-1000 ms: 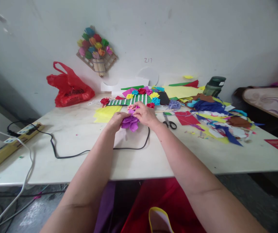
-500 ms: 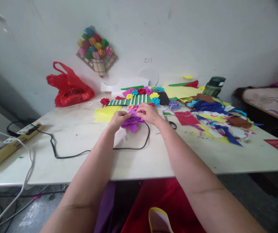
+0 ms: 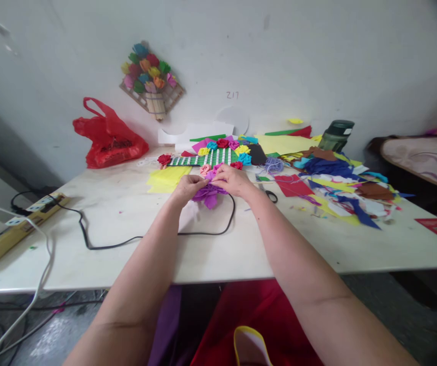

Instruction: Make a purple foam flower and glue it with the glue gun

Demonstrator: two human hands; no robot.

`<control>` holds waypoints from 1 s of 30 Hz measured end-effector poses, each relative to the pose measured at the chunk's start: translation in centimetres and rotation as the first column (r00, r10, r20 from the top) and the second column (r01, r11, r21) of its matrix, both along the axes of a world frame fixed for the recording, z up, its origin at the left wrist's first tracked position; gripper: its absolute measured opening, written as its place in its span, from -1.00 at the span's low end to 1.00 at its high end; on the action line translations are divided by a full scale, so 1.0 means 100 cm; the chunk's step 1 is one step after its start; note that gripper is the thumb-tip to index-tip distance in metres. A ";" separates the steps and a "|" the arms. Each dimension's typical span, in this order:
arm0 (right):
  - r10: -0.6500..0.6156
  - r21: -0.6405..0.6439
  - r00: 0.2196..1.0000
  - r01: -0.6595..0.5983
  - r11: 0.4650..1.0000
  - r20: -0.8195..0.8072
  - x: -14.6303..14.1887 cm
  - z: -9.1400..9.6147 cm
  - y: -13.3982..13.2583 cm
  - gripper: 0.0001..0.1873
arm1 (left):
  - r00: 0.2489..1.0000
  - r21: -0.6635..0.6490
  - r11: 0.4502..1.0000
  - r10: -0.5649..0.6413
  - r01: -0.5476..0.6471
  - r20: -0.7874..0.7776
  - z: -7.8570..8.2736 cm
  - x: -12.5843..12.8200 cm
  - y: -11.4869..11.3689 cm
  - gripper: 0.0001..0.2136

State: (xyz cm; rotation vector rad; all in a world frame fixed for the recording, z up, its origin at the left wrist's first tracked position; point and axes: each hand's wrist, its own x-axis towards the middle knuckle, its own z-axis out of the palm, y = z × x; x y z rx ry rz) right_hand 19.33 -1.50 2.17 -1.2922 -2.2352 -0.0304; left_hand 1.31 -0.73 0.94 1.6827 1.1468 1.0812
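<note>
A purple paper flower [image 3: 208, 196] with ruffled petals is held between my two hands above the white table [image 3: 126, 264]. On its left side my left hand [image 3: 188, 188] pinches the petals with fingers closed. My right hand [image 3: 233, 180] grips the upper right part, its fingertips pressed together near the flower's middle. Just behind lies a green and white striped guitar-shaped piece [image 3: 222, 155], edged with red, yellow, blue and pink paper flowers; my right hand hides part of its lower edge.
Black-handled scissors [image 3: 271, 196] and red paper [image 3: 293, 185] lie to the right, before a heap of paper scraps [image 3: 328, 170]. A green bottle [image 3: 336, 136] stands behind. A black cord [image 3: 115, 245] runs from the power strip [image 3: 46, 203]. A red bag [image 3: 115, 142] sits back left.
My right hand's fingers have shifted slightly and pressed closer on the purple flower. My left hand stays almost in place, and the things around are unmoved.
</note>
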 end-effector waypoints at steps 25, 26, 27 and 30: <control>-0.017 0.049 0.995 0.022 0.999 -0.100 -0.015 0.004 -0.012 -0.76 | 0.973 -0.248 0.965 -0.022 0.080 0.229 -0.003 0.001 0.004 -0.73; -0.016 0.062 0.997 0.021 0.998 -0.078 -0.016 0.004 -0.012 -0.76 | 0.972 -0.254 0.964 -0.017 0.077 0.234 -0.003 0.001 0.004 -0.74; -0.012 0.074 0.998 0.016 0.997 -0.058 -0.017 0.004 -0.012 -0.75 | 0.970 -0.261 0.963 -0.008 0.073 0.241 -0.003 0.001 0.003 -0.76; -0.002 0.093 1.000 0.003 0.996 -0.013 -0.016 0.004 -0.012 -0.76 | 0.964 -0.272 0.960 0.017 0.058 0.266 -0.001 0.001 0.001 -0.78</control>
